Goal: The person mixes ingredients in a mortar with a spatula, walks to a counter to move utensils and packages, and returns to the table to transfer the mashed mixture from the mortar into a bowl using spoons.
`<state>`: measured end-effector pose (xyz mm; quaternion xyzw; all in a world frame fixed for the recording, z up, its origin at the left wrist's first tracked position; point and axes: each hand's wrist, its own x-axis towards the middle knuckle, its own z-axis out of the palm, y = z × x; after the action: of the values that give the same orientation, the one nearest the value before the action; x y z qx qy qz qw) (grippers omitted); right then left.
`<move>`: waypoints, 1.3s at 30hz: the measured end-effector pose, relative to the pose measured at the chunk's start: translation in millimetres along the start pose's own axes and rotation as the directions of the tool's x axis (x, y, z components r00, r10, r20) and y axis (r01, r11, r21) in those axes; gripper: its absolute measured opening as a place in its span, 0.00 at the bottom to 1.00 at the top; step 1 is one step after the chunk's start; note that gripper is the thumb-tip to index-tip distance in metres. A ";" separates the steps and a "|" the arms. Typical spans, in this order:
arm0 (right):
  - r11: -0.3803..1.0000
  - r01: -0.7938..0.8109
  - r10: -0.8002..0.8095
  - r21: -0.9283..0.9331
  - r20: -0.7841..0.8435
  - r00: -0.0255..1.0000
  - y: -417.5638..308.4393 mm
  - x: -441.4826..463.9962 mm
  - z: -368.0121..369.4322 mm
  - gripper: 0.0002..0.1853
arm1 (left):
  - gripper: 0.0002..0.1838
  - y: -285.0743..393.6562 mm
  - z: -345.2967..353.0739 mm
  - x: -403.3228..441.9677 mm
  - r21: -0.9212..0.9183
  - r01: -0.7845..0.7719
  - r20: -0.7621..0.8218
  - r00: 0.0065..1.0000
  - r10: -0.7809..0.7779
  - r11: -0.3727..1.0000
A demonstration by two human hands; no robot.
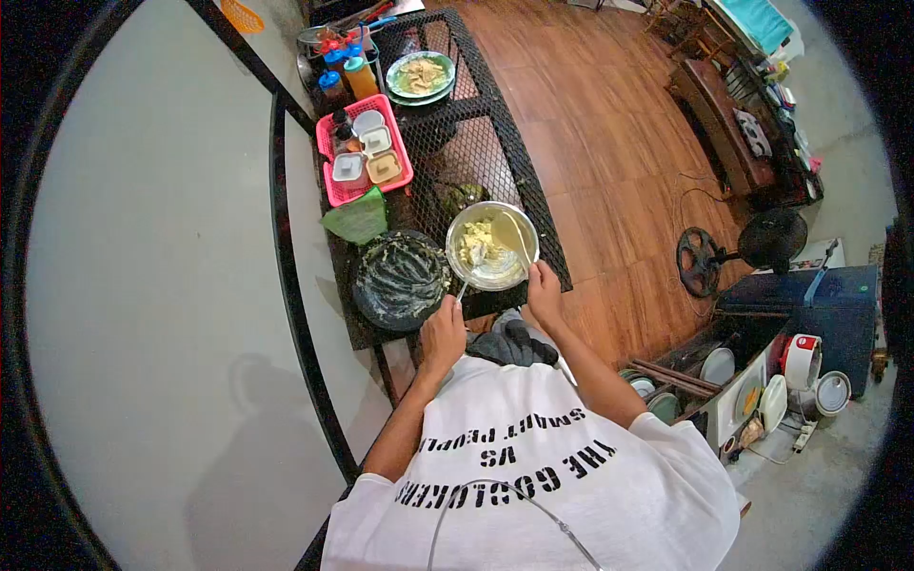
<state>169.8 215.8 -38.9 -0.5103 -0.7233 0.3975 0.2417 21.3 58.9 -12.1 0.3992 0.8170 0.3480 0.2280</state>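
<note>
A shiny metal bowl (461, 270) stands at the near right part of the black mesh table, with yellowish mashed food (476, 238) inside. My left hand (444, 333) is closed around the thin handle of a metal spoon (462, 292), which reaches over the bowl's near rim. My right hand (545, 297) is closed at the bowl's right side on the handle of a pale, broad-headed spatula (512, 231); its head lies against the inside of the bowl. Left of the bowl sits a dark stone mortar (400, 281), smeared with pale paste.
Beyond the mortar are a green leaf piece (358, 219) and a pink basket (411, 169) of small containers. Sauce bottles (360, 78) and a green plate of food (421, 74) stand farther back. A wall (171, 238) borders the left; a fan (771, 240) stands right.
</note>
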 end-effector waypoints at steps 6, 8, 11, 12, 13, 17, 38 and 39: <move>0.738 -0.546 0.464 0.396 0.289 0.837 -6.9 0.3 -0.1 0.14 | 0.07 3.1 -5.0 2.5 0.143 -0.185 0.008 0.983 0.186 0.972; 0.700 -0.569 0.466 0.432 0.327 0.822 4.2 0.4 1.2 0.14 | 0.05 -14.1 6.7 6.8 0.262 -0.307 0.087 0.952 0.294 0.915; 0.667 -0.617 0.507 0.417 0.353 0.786 2.2 -0.2 -3.2 0.15 | 0.05 -27.2 11.8 19.9 0.448 -0.099 0.114 0.992 0.053 0.889; 0.684 -0.615 0.528 0.393 0.316 0.789 -1.6 -1.6 -6.0 0.16 | 0.04 -25.5 9.7 22.7 0.487 -0.091 0.048 0.996 0.078 0.868; 0.699 -0.615 0.549 0.365 0.277 0.788 -2.9 -3.2 -9.0 0.16 | 0.04 -24.1 7.8 24.0 0.482 -0.094 0.053 0.996 0.077 0.871; 0.854 -0.471 0.434 0.221 0.199 0.879 25.9 -3.4 0.0 0.16 | 0.03 -12.4 2.5 22.4 0.207 -0.376 0.084 0.927 0.367 0.903; 0.993 -0.116 0.116 0.005 -0.033 0.993 31.8 -2.8 -1.6 0.14 | 0.07 -12.0 10.3 44.6 0.380 -0.250 0.235 0.957 0.169 0.890; 0.996 -0.092 0.092 0.003 -0.055 0.994 33.4 -3.0 -2.3 0.14 | 0.05 -6.1 5.0 44.7 0.380 -0.282 0.203 0.955 0.218 0.881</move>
<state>190.8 219.2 -64.9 -0.5539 -0.6919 0.3943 0.2429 -4.3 94.4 -24.2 0.5655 0.7926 0.1661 0.1562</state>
